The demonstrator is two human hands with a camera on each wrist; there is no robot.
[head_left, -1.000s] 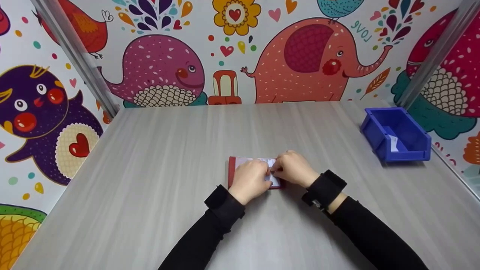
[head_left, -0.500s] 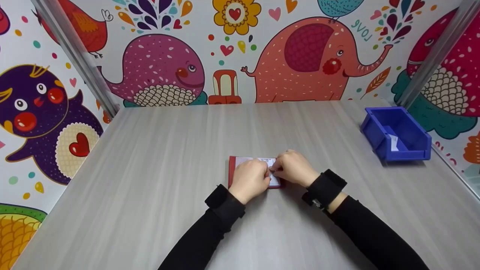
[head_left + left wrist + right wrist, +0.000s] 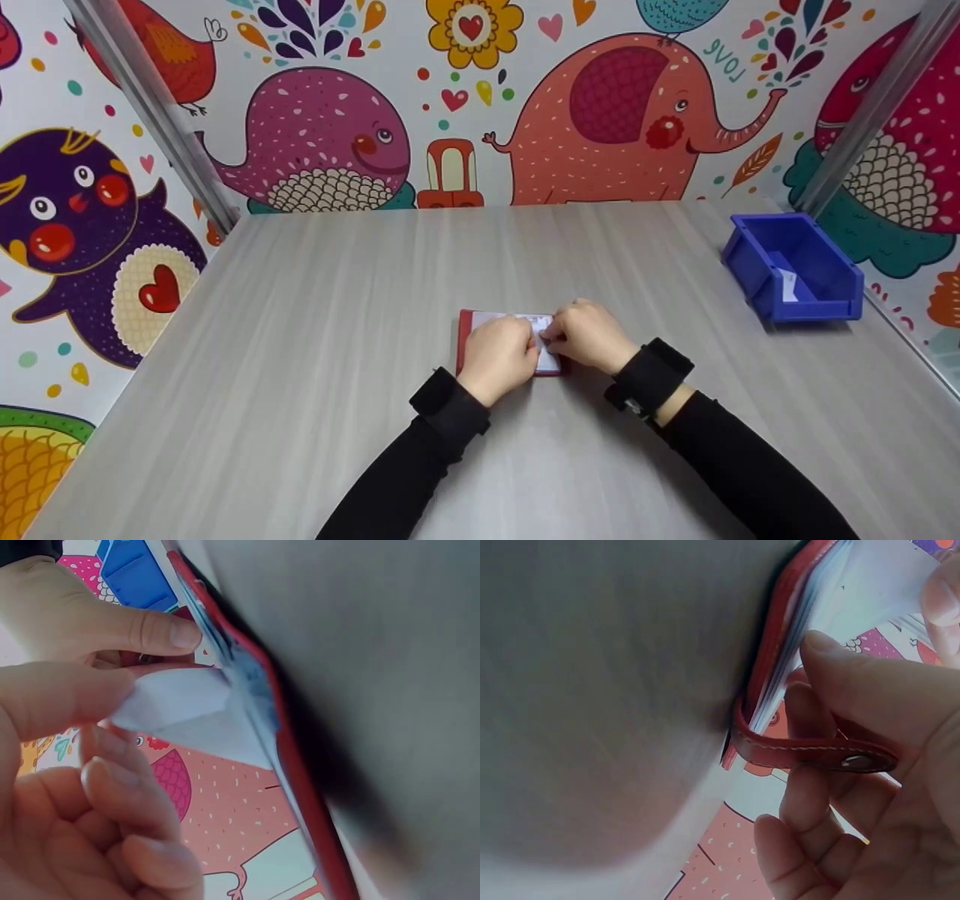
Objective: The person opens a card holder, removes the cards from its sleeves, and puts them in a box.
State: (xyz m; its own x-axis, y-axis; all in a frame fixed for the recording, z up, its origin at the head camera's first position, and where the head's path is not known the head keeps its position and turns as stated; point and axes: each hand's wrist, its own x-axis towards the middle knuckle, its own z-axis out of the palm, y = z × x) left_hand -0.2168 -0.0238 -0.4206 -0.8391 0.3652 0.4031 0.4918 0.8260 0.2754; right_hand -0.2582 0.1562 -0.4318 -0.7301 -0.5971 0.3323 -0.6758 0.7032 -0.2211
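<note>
A small red card holder [image 3: 466,334] with a snap strap [image 3: 795,752] lies on the table, its stack of thin sleeves [image 3: 799,641] uppermost. With thumb and index finger, my left hand [image 3: 499,356] pinches a whitish sleeve [image 3: 184,701], which stands raised from the stack in the left wrist view. My right hand [image 3: 589,334] is at the holder's right side. Its thumb tip is at the sleeves' edge and its index finger curls just behind, pinching there. The strap, with its metal snap [image 3: 857,762], sticks out across that hand's fingers. From the head view, both hands cover much of the holder.
A blue plastic bin [image 3: 821,310] stands at the table's right side, with a white piece of paper [image 3: 787,286] in it. Cartoon-printed walls [image 3: 465,97] border the table [image 3: 337,300] at the back and sides. Metal posts [image 3: 154,120] rise at its far corners.
My left hand has shifted very slightly away from the right hand, and its fingers have drawn in. The right hand stays almost in place at the holder's edge.
</note>
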